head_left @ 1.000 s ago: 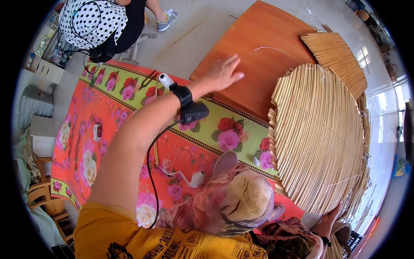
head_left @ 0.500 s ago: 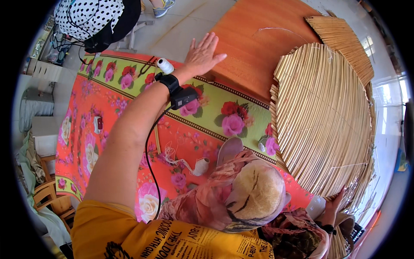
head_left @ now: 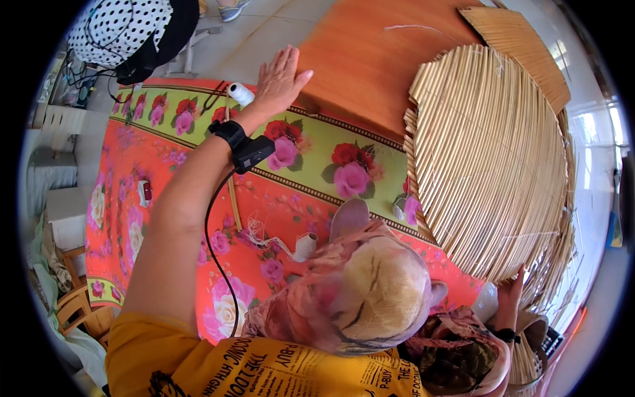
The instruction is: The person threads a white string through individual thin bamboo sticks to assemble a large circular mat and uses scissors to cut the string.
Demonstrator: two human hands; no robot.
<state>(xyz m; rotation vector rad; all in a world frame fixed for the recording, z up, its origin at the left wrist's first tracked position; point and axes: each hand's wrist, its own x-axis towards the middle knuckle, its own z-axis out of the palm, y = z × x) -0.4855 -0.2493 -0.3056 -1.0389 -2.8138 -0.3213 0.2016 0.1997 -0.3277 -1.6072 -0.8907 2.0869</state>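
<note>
My left hand is stretched out palm down, fingers straight and thumb apart, beside the left edge of an orange board. Nothing is in it; whether it touches the board I cannot tell. Close to its wrist lies a white thread spool. A large rounded mat of pale reed stalks lies at the right, partly over the board. My right hand is at the mat's near edge, its fingers closed on the rim and partly hidden by it. Both wrists wear black bands.
A red floral cloth covers the surface below. On it lie another spool with loose thread and a small red-and-white object. A second reed mat lies far right. A polka-dot hat with cables and someone's shoe show far left.
My left hand has shifted left, away from the board, and its fingers are closer together. The whole view has slid slightly. My right hand stays at the mat's near edge.
</note>
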